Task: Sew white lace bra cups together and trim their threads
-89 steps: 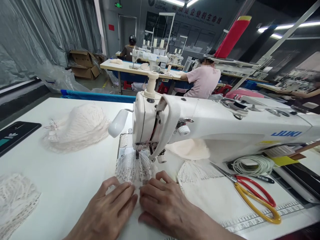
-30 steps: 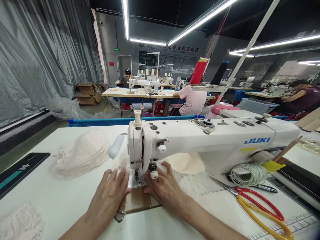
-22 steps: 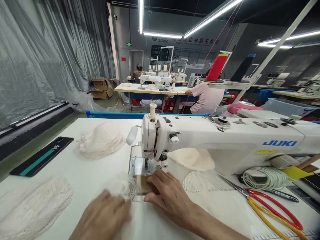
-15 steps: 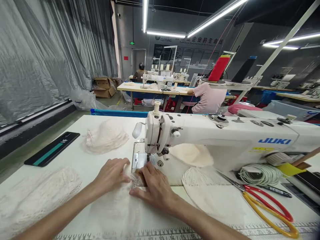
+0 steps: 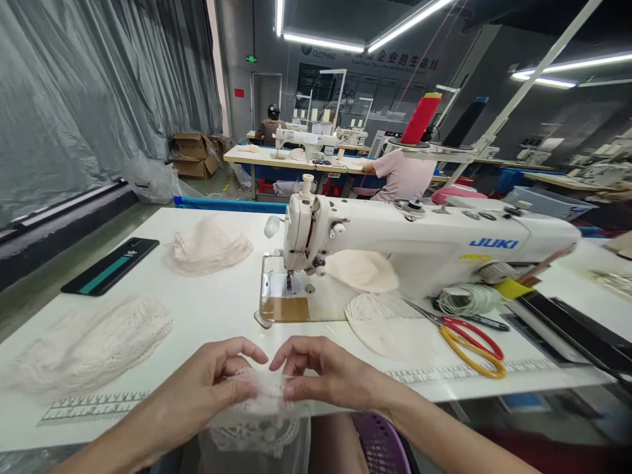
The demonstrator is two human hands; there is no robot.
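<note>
A piece of sheer white lace fabric (image 5: 254, 431) hangs over the table's front edge, its upper part between my two hands. My left hand (image 5: 224, 375) grips it with the thumb against the curled fingers. Opposite, my right hand (image 5: 320, 372) pinches the same fabric, index finger arched above it. Both hands are in front of the white sewing machine (image 5: 345, 230), apart from its needle and presser foot (image 5: 289, 282). Some of the fabric near the fingertips is blurred.
Stacked lace pieces (image 5: 99, 345) and another pale pile (image 5: 212, 243) lie left, near a dark phone-like object (image 5: 111, 266). Right are cream pads (image 5: 365, 271), scissors (image 5: 474, 345), coiled cord (image 5: 469, 299) and a printed ruler (image 5: 429, 375). Below is a purple basket (image 5: 382, 444). A co-worker (image 5: 405, 174) sits beyond.
Both hands have drawn back from the needle toward the table's front edge, bringing the lace fabric along. The needle area is now uncovered, and the view has shifted.
</note>
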